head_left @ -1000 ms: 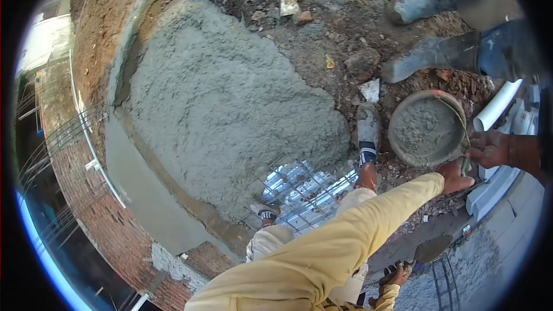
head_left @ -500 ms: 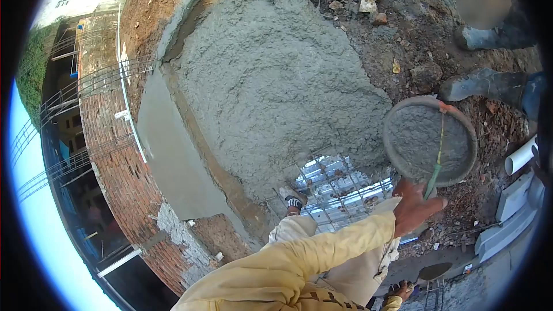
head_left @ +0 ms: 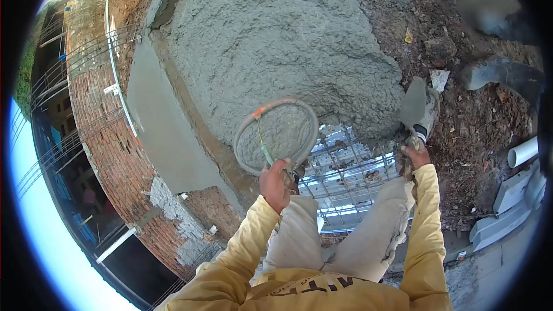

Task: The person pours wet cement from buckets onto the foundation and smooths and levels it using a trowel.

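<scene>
My left hand (head_left: 275, 185) is closed around the green-wrapped handle (head_left: 265, 152) of a round bucket (head_left: 314, 122). Grey wet concrete (head_left: 282, 132) fills the bucket, which hangs at the near edge of the spread concrete (head_left: 276, 40). In my right hand (head_left: 417, 155) is a trowel (head_left: 413, 103), its grey-smeared blade pointing away from me beside my right foot (head_left: 429, 112). Between my legs and the spread concrete lies a steel rebar mesh (head_left: 351, 167) over shiny sheeting.
A smooth grey strip (head_left: 164, 121) and a brick wall (head_left: 115, 132) run along the left. Rubble soil (head_left: 461, 144) covers the right, with another person's boot (head_left: 489, 74), a white pipe (head_left: 523, 152) and pale slabs (head_left: 507, 213). Thin rebar (head_left: 86, 40) sticks out at the upper left.
The bucket has swung from the right to the left, carried by my left hand. My right hand has risen forward with the trowel from low beside me.
</scene>
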`<state>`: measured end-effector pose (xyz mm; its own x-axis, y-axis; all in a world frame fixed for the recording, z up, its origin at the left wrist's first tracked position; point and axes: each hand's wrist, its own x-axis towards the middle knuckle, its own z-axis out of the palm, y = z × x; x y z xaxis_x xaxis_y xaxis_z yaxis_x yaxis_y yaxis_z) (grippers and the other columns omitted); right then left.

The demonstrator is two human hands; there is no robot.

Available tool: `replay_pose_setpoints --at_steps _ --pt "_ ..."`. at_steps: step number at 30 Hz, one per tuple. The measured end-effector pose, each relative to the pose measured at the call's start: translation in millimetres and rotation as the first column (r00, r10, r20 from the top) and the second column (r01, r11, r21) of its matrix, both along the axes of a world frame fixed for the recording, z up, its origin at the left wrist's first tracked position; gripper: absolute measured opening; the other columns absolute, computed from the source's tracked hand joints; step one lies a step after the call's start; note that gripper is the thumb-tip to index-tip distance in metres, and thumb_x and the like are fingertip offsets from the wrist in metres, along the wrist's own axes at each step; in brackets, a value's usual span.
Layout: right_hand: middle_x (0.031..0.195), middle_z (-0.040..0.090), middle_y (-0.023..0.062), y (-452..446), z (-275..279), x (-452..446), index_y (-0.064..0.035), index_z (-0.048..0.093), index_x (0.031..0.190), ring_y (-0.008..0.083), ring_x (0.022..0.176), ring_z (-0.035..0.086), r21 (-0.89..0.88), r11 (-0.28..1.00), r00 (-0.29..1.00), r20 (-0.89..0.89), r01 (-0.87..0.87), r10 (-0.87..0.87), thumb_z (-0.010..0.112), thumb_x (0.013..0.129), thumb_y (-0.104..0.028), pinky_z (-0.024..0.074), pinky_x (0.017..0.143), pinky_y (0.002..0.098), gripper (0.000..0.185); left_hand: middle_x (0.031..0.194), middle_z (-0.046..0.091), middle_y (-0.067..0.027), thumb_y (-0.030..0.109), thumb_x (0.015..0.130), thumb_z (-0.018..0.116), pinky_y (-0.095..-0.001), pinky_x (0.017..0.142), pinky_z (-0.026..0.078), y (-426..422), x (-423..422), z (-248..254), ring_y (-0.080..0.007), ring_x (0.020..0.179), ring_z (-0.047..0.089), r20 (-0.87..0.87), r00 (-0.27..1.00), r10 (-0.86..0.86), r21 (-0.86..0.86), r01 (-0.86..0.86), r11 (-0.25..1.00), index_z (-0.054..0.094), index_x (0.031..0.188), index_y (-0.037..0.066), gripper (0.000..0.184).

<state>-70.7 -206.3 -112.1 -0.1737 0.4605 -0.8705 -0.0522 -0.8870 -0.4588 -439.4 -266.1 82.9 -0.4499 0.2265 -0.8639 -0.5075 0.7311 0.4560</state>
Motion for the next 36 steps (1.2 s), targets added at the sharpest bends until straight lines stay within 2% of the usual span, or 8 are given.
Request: replay_pose_setpoints --at_steps 3,5,13,19,23,30,32,36 --pt "0.099 0.063 0.0067 -7.5 -61.3 -63.3 -0.0098 0.052 0.112 0.0206 0.081 0.062 -0.272 0.958 0.984 -0.170 -0.092 0.046 0.067 0.079 -0.016 0.0520 0.061 0.0385 0.037 0.063 0.050 -0.0024 0.014 0.080 0.058 -0.0308 0.056 0.042 10.8 -0.4 38.0 -0.0162 0.054 0.049 0.087 0.943 0.321 -0.011 -0.322 0.947 0.054 0.080 0.011 0.005" --pt "0.109 0.063 0.0032 -36.7 -92.8 -98.4 -0.0151 0.053 0.115 0.0220 0.092 0.061 -0.427 0.880 0.965 -0.239 -0.207 0.111 0.068 0.080 -0.025 0.0501 0.068 0.0423 0.039 0.048 0.036 0.0038 0.024 0.081 0.059 -0.0331 0.062 0.036 -22.4 -18.7 62.6 -0.0138 0.043 0.031 0.133 0.951 0.278 0.033 -0.285 0.958 0.046 0.067 0.016 0.021" --pt "0.106 0.064 0.0075 -119.0 -78.6 -109.6 -0.0112 0.061 0.113 0.0219 0.087 0.062 -0.652 0.681 0.940 -0.286 -0.333 0.186 0.061 0.082 -0.039 0.0510 0.077 0.0382 0.042 0.051 0.027 0.0069 0.028 0.082 0.057 -0.0336 0.067 0.037 -107.8 -124.5 167.5 -0.0112 0.047 0.033 0.519 0.746 0.418 -0.103 -0.431 0.896 0.042 0.067 0.015 0.025" --pt "0.104 0.064 0.0068 -81.4 -67.3 -71.3 -0.0097 0.061 0.111 0.0220 0.087 0.062 -0.507 0.859 0.996 -0.006 -0.076 0.085 0.059 0.083 -0.040 0.0504 0.077 0.0366 0.041 0.059 0.043 0.0017 0.027 0.086 0.062 -0.0303 0.060 0.038 -101.8 -142.3 79.3 -0.0130 0.055 0.043 0.393 0.911 -0.122 -0.053 0.155 0.987 0.053 0.081 0.005 0.024" --pt "0.103 0.064 0.0063 -32.7 -91.6 -118.9 -0.0087 0.061 0.110 0.0221 0.087 0.062 -0.336 0.941 0.999 -0.028 -0.037 0.029 0.058 0.084 -0.040 0.0500 0.078 0.0355 0.041 0.069 0.059 -0.0067 0.038 0.085 0.062 -0.0310 0.062 0.044 -68.1 -129.6 11.1 -0.0157 0.064 0.053 -0.051 0.833 -0.552 -0.041 0.550 0.834 0.060 0.085 0.000 0.039" --pt "0.105 0.063 0.0071 52.1 -64.1 -309.1 -0.0091 0.060 0.115 0.0215 0.092 0.060 -0.181 0.983 0.985 -0.171 -0.039 0.008 0.059 0.084 -0.035 0.0488 0.083 0.0367 0.040 0.077 0.064 -0.0111 0.044 0.088 0.055 -0.0348 0.068 0.046 -81.6 -170.2 -72.1 -0.0205 0.071 0.057 -0.331 0.943 0.014 0.083 0.014 0.996 0.063 0.092 -0.002 0.046" --pt "0.106 0.062 0.0082 82.5 -80.8 -349.4 -0.0055 0.059 0.115 0.0192 0.095 0.057 0.178 0.951 0.966 -0.014 -0.252 0.259 0.061 0.081 -0.036 0.0436 0.086 0.0311 0.046 0.073 0.059 -0.0060 0.041 0.089 0.055 -0.0316 0.061 0.042 -91.3 -195.3 -72.8 -0.0163 0.065 0.053 -0.365 0.906 0.215 0.156 -0.169 0.973 0.061 0.091 0.001 0.041" --pt "0.102 0.063 0.0113 108.0 104.4 -472.7 0.0009 0.059 0.111 0.0192 0.091 0.057 0.607 0.563 0.817 0.296 -0.561 0.495 0.062 0.078 -0.037 0.0435 0.083 0.0299 0.050 0.060 0.042 0.0057 0.037 0.090 0.057 -0.0227 0.043 0.028 -132.6 -240.0 -68.0 -0.0063 0.047 0.037 -0.267 0.821 0.505 0.377 -0.394 0.838 0.056 0.083 0.012 0.027"
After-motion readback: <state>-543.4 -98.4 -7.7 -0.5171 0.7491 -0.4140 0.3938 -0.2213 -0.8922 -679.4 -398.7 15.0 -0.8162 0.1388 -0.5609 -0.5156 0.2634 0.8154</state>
